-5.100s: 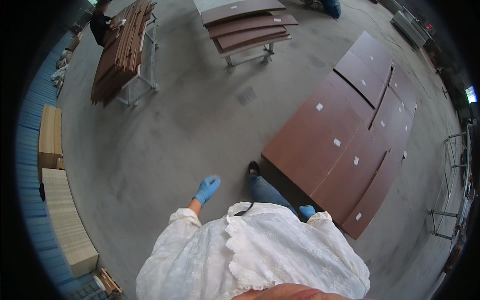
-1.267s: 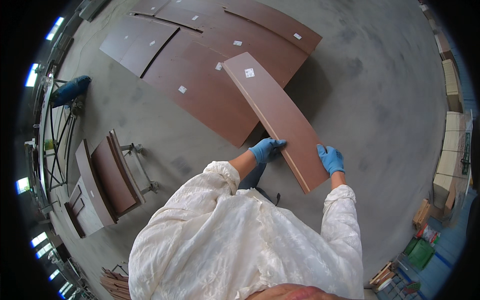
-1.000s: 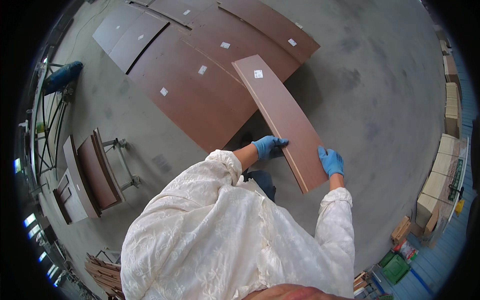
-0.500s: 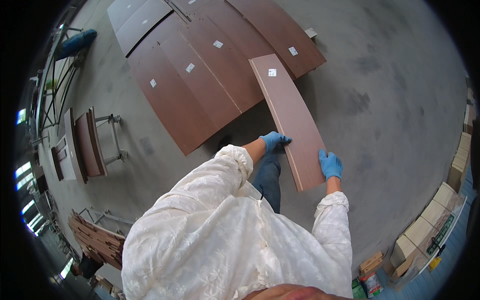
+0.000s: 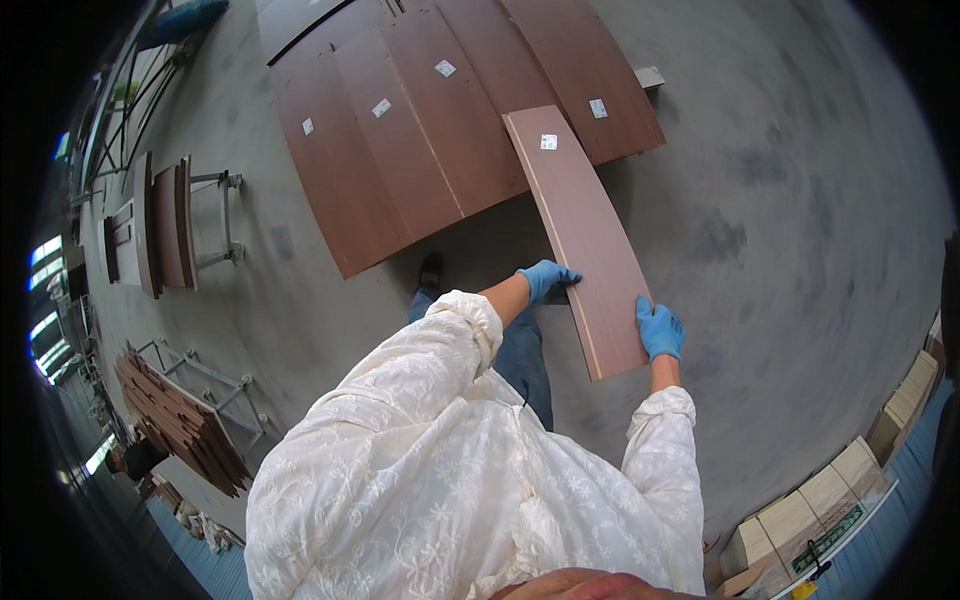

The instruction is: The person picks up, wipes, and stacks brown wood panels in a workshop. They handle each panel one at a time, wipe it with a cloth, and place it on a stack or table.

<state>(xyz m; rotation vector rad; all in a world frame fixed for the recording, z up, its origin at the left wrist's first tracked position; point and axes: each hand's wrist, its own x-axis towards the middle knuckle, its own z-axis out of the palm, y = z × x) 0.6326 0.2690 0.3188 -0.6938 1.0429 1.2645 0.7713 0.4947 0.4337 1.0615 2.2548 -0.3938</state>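
Between my two blue-gloved hands is a long reddish-brown wood panel (image 5: pixel 583 235) with a white label near its far end. My left hand (image 5: pixel 548 281) grips its left edge, fingers tucked underneath. On the opposite edge, nearer the close end, my right hand (image 5: pixel 660 331) is closed with the thumb on the side. The panel's far end overlaps the view of a broad spread of brown panels (image 5: pixel 400 150); whether it touches them I cannot tell. Several of those panels carry small white labels.
A wheeled rack (image 5: pixel 222 220) with upright panels stands at the left. Nearer, a cart holds a stack of brown boards (image 5: pixel 185 415), with a person (image 5: pixel 138 458) beside it. Pale stacked boxes (image 5: pixel 795 520) line the lower right. Grey concrete floor (image 5: pixel 760 230) extends rightward.
My body has turned, so the surroundings shift in view and more of my legs and a shoe show. Both hands keep the same hold on the panel.
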